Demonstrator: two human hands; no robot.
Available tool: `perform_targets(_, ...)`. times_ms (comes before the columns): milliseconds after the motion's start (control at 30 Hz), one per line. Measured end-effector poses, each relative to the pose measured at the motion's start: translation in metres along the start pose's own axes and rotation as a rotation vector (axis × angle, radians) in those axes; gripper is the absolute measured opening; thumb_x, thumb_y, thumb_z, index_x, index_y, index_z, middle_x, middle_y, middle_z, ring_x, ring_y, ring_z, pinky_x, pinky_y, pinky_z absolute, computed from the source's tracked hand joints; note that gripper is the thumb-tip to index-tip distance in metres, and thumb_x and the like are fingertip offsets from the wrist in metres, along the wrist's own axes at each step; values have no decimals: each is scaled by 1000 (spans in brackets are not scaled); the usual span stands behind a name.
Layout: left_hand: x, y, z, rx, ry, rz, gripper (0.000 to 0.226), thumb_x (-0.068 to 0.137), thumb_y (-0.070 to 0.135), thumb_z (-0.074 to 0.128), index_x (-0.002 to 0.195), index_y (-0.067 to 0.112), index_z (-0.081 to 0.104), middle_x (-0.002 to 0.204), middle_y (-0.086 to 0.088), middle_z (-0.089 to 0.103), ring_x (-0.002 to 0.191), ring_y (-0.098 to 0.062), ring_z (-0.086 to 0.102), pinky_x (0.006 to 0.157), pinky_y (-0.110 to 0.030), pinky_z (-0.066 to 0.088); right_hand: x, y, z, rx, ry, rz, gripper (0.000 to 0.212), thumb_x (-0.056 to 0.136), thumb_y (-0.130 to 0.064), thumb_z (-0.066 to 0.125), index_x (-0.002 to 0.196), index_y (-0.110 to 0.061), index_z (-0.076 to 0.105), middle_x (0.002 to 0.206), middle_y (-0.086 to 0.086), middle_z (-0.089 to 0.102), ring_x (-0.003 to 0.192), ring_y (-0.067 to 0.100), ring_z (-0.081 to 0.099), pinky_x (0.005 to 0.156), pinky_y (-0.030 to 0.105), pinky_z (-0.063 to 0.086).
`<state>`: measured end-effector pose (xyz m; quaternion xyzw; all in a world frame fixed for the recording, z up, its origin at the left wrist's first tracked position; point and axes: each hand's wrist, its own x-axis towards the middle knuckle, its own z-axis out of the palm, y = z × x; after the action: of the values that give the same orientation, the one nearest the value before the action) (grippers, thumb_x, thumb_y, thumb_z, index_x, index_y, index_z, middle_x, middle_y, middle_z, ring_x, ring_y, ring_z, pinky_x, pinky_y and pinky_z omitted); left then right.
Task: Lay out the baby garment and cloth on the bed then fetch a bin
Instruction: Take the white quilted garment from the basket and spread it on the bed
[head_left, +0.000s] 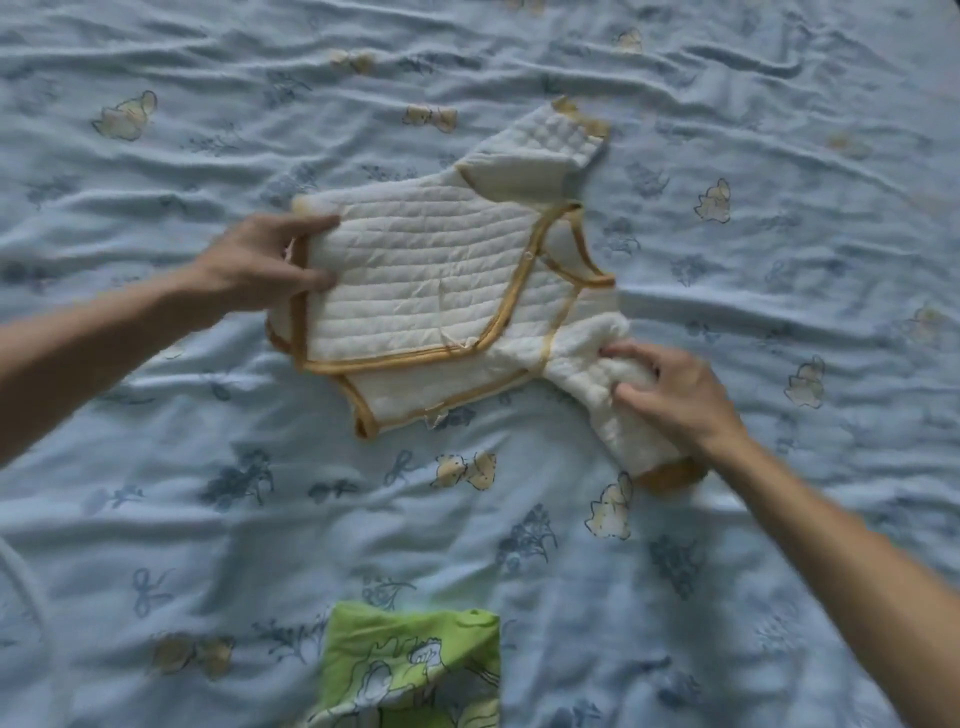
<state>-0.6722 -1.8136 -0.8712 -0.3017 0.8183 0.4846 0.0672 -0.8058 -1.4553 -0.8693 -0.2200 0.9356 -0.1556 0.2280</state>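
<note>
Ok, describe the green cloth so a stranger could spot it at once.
Start from the blue printed bedsheet that fills the view. Below the cream baby garment at its middle, at the bottom edge, lies the green cloth. It alone is bright green, with a cartoon print.

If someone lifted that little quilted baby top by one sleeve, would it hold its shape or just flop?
Probably flop: the baby top bunches under the right hand at the sleeve. The quilted padding may give it slight body; its panel lies fairly flat by the left hand. It looks light, and unlikely to slide on the wrinkled bedsheet.
</note>
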Motion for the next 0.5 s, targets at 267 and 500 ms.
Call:
perform_targets(267, -123, -22, 101, -495, 331, -196, 73, 77, 25, 76, 141, 31, 41, 137, 2, 54, 124, -8, 51, 107, -35, 42, 103, -86, -80, -271, 121, -57, 31, 83, -19, 62, 112, -26, 68, 122, 3, 66, 108, 28, 61, 84, 33, 46)
perform_targets(500, -100, -7, 88, -208, 74, -93, 42, 81, 53, 59, 117, 31, 62, 59, 3, 71, 48, -7, 65, 56, -29, 53, 121, -48, -89, -516, 43, 177, 62, 87, -18, 56, 143, -20, 30, 149, 20, 26, 135, 39, 29, 109, 50, 28)
